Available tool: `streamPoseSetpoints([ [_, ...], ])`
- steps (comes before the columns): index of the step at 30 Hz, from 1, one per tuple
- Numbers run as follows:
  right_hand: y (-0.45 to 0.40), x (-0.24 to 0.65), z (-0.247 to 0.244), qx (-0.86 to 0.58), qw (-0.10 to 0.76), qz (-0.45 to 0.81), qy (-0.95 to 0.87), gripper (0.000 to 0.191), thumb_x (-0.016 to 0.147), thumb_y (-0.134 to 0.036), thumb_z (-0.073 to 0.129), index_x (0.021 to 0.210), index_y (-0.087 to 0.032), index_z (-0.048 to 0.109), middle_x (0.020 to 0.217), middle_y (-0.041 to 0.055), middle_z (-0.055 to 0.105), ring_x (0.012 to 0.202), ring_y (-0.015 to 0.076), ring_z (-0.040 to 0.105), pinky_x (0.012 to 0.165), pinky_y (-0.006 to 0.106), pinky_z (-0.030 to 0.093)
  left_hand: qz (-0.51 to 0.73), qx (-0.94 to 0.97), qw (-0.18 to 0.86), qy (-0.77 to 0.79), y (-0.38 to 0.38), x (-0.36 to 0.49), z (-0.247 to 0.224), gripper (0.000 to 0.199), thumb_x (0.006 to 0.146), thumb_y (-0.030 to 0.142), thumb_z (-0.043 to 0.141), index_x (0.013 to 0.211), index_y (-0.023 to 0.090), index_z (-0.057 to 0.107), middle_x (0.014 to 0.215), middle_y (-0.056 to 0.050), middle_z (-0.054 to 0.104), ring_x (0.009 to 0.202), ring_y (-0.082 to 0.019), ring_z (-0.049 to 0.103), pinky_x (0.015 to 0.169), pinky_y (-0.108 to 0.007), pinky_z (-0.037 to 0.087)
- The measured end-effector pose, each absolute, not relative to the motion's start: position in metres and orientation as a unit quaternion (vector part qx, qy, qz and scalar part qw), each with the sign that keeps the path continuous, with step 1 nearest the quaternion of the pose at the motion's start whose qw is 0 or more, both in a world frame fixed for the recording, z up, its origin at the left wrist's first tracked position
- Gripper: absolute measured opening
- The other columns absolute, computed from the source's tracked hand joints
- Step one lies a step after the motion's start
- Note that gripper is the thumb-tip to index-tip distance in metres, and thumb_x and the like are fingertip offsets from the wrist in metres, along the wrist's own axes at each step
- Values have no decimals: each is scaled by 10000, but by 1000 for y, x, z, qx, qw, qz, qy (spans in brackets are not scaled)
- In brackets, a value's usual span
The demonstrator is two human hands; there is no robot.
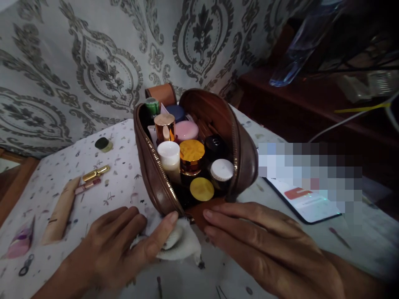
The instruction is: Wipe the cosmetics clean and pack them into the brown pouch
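Observation:
An unzipped brown leather bag [246,153] stands upright, filled with jars and bottles: a white-capped bottle [168,155], a gold-lidded jar [192,151], a yellow lid [202,189], a pink lid [186,131] and a copper cap [165,126]. My left hand [115,245] is at the bag's front left corner, fingers curled, thumb stretched out over a white cloth [187,245] with a round whitish item [173,236]. My right hand [262,241] lies with fingers extended, their tips on the brown flap [199,214] at the bag's front end.
Left on the patterned table cover [121,145] lie a beige tube [60,211], a gold tube [96,172], a dark-lidded jar [104,144] and a pink item [21,243]. A lit phone [307,203] lies right. Behind it are a plastic bottle [299,50] and a cable [339,122].

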State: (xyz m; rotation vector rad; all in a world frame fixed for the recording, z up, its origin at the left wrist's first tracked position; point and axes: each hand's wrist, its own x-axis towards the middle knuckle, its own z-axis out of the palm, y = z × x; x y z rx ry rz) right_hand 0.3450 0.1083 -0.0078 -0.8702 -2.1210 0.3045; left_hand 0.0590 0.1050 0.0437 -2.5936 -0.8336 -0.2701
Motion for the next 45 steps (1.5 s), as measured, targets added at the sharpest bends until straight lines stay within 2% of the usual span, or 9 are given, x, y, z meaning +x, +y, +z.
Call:
streamPoseSetpoints([
  [4,124,349,-3,-257,419,105,-864,483,937,-79,480,1370,-273,571,1203,56,731,1201,231,644,987,403,595,-120,-932,178,-292,100,58,40,422,989,168,393,1391,122,510,753,-42,626,701,-173,621,606,-293,523],
  [8,133,345,8,-239,411,64,-877,479,901,-51,529,1325,-259,609,1194,65,733,1166,228,664,950,381,614,-176,-929,121,-302,87,52,36,315,1001,196,385,1245,64,534,744,-70,646,668,-184,626,583,-307,532],
  [14,130,329,23,-261,424,16,-867,462,897,-46,526,1308,-242,606,1229,102,702,1162,254,662,948,437,605,-186,-897,145,-373,60,31,34,241,1014,211,326,1046,123,548,797,-94,694,694,-175,673,568,-262,540],
  [21,107,305,31,-250,463,-42,-850,344,879,-56,584,1163,-235,662,1152,122,703,1033,271,700,859,426,617,-139,-841,121,-509,20,-19,19,231,948,111,383,1087,160,561,912,-69,692,765,-163,685,588,-235,532],
  [26,88,268,26,-174,444,54,-877,284,889,-52,527,1069,-212,679,988,93,744,869,217,729,747,348,638,-165,-746,96,-638,14,-68,16,289,967,162,384,1171,172,589,1086,-89,698,948,-202,688,799,-316,564],
  [32,71,212,15,-163,395,191,-884,293,888,-31,462,976,-189,692,918,83,748,852,196,715,753,342,622,-150,-654,45,-740,79,-107,30,429,983,168,320,1377,108,478,1352,-156,574,1215,-239,569,1029,-351,447],
  [35,68,189,8,-188,378,265,-867,275,881,-57,469,932,-192,704,877,75,741,817,194,697,697,321,600,-104,-648,7,-755,123,-113,29,444,977,161,357,1406,98,449,1388,-178,547,1237,-253,554,1023,-329,425],
  [39,69,168,-6,-222,365,330,-841,274,846,-77,490,935,-203,716,877,63,734,772,170,674,605,250,547,-41,-655,-48,-753,163,-112,15,367,940,238,502,1292,157,564,1298,-143,627,1176,-268,603,951,-308,455],
  [45,72,161,-30,-275,359,369,-812,255,830,-112,502,904,-203,729,842,48,725,715,155,653,631,257,521,-9,-653,-44,-756,180,-104,-1,279,948,266,488,1187,177,598,1271,-166,614,1196,-310,571,954,-406,453],
])
